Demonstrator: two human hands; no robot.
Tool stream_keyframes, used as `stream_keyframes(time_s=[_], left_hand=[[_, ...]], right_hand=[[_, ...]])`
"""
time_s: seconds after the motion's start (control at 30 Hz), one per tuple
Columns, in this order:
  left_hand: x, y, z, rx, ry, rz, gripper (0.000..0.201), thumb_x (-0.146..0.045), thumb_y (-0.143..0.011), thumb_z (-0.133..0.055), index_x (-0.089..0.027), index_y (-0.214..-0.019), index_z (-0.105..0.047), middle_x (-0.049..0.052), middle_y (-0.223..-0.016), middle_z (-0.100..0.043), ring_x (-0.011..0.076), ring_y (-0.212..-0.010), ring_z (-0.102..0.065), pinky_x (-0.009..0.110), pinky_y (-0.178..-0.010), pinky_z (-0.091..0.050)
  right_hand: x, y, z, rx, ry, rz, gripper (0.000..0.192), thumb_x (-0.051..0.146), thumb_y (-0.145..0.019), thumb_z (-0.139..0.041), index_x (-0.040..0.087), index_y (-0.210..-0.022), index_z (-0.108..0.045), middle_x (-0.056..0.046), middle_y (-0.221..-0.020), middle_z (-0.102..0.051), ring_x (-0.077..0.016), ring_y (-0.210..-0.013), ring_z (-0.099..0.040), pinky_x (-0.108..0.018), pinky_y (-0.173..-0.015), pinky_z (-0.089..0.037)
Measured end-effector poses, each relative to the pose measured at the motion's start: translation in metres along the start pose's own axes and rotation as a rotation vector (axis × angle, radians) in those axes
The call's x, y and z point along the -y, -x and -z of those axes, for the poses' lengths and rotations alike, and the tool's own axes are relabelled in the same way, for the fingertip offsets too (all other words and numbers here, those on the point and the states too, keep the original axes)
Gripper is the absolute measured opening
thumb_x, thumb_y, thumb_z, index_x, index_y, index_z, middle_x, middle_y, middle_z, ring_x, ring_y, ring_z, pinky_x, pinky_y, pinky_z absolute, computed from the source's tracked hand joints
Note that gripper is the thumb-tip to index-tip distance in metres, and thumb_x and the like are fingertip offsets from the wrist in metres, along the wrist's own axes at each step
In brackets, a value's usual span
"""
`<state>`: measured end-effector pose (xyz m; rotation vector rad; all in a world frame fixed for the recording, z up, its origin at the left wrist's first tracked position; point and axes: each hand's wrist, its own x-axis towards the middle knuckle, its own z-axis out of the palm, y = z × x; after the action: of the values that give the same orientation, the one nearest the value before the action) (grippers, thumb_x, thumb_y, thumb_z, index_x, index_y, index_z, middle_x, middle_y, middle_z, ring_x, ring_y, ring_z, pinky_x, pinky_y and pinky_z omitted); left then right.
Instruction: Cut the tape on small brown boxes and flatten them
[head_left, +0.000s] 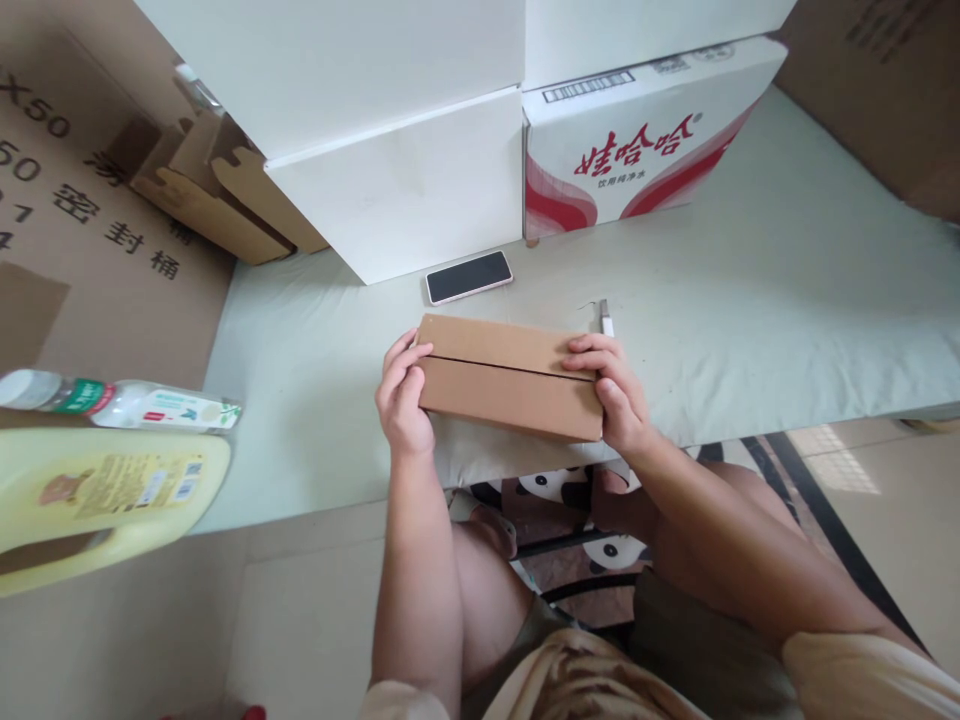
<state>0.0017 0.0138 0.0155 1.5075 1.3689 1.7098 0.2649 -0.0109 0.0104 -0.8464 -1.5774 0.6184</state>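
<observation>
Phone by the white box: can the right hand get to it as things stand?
Probably yes. The phone lies flat in the open just beyond the cardboard box, nothing on it; but the right hand is gripping the box end.

Count of items in view, by kind. Hands: two, a left hand (403,400) and a right hand (611,393), both closed on the ends of one small brown cardboard box (510,378). Phones: one, a phone (469,276) lying screen up. White cartons: three, comprising two plain white cartons, one lower (405,185) and one upper (337,60), and one red-printed carton (645,130). Bottles: one clear bottle (120,402). Jugs: one yellow jug (97,500). Folded brown box blanks (217,190): one stack, number unclear. Small white object (606,318): one.
</observation>
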Motion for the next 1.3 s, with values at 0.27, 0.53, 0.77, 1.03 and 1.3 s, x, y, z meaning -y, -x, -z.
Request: stream_keyframes(time_s=[0.27,0.53,0.77,1.03,1.3], left_hand=[[-0.0014,0.0002,0.0004,-0.004,0.022,0.009,0.027,-0.03,-0.086,-0.055,-0.026,-0.1,-0.078,0.003,-0.133,-0.068,0.0269,-0.136,-0.055,0.047,-0.118,-0.039],[0.0007,0.0006,0.0001,0.001,-0.005,0.001,0.027,-0.033,-0.088,-0.054,-0.025,-0.101,-0.076,0.005,-0.134,-0.066,0.0287,-0.138,-0.053,0.048,-0.12,-0.038],[0.001,0.0007,0.0,0.0,-0.011,-0.001,0.026,-0.035,-0.089,-0.054,-0.025,-0.101,-0.075,0.005,-0.133,-0.066,0.029,-0.138,-0.053,0.049,-0.12,-0.037],[0.0023,0.0011,-0.0002,-0.009,0.039,-0.006,0.026,-0.032,-0.087,-0.055,-0.026,-0.1,-0.077,0.004,-0.131,-0.068,0.0274,-0.135,-0.055,0.046,-0.119,-0.038],[0.0009,0.0007,-0.0009,-0.017,0.036,0.006,0.027,-0.033,-0.087,-0.054,-0.026,-0.099,-0.077,0.003,-0.129,-0.07,0.0258,-0.132,-0.057,0.043,-0.116,-0.041]], right_hand=[[0.0006,-0.0008,0.0,0.008,-0.015,0.027,0.034,0.04,-0.104,-0.038,0.029,-0.114,-0.068,-0.007,-0.12,-0.06,-0.0257,-0.116,-0.06,-0.05,-0.104,-0.048],[-0.0013,-0.0001,0.0014,0.006,0.033,-0.003,0.039,0.049,-0.103,-0.036,0.028,-0.109,-0.069,-0.008,-0.119,-0.062,-0.0277,-0.115,-0.061,-0.053,-0.105,-0.048],[-0.0018,-0.0002,0.0016,0.018,0.014,0.037,0.035,0.042,-0.104,-0.037,0.031,-0.115,-0.068,-0.007,-0.121,-0.061,-0.0264,-0.117,-0.06,-0.05,-0.104,-0.049],[-0.0032,0.0007,0.0021,0.022,-0.004,0.051,0.034,0.04,-0.104,-0.037,0.032,-0.117,-0.068,-0.006,-0.121,-0.06,-0.0256,-0.117,-0.059,-0.049,-0.105,-0.048],[-0.0031,0.0015,0.0022,0.025,0.008,0.054,0.035,0.04,-0.105,-0.036,0.031,-0.118,-0.068,-0.006,-0.122,-0.06,-0.0258,-0.118,-0.059,-0.049,-0.106,-0.047]])
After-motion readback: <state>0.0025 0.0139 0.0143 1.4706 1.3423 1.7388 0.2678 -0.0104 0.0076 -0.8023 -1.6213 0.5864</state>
